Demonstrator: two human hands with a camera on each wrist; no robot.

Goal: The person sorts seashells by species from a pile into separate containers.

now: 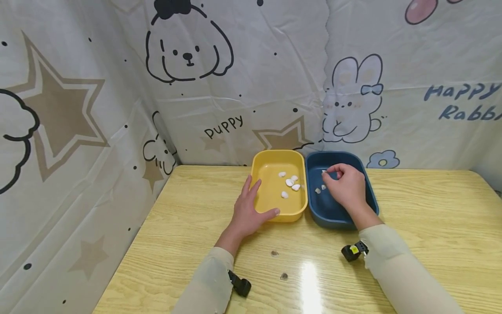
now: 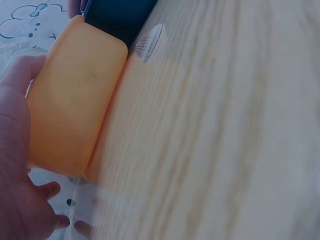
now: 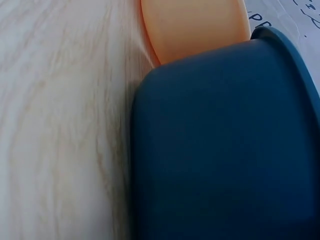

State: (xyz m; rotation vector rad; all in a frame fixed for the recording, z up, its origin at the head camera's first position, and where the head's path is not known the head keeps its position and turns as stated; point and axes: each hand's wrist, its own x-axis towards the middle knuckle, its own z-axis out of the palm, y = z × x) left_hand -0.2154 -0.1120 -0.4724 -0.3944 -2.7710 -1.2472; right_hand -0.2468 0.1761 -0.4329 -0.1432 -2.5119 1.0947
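Note:
A yellow bin (image 1: 274, 213) holds several small white shells (image 1: 290, 182). My left hand (image 1: 248, 213) rests at its left side, fingers spread, with the thumb by the front rim. In the left wrist view the hand lies along the outside of that bin. Against the yellow bin's right side stands a dark blue bin (image 1: 333, 222), with a few small greyish pieces (image 1: 318, 190) that look like shells inside. My right hand (image 1: 348, 184) reaches over the blue bin and pinches a small pale shell (image 1: 323, 172) between thumb and fingertips. The right wrist view shows only the bins' outer walls.
Two small brownish shells (image 1: 284, 276) lie on the wooden table (image 1: 188, 209) in front of the bins; one ribbed shell (image 2: 149, 43) shows in the left wrist view. A printed cloth (image 1: 270, 87) hangs behind the table and along its left side.

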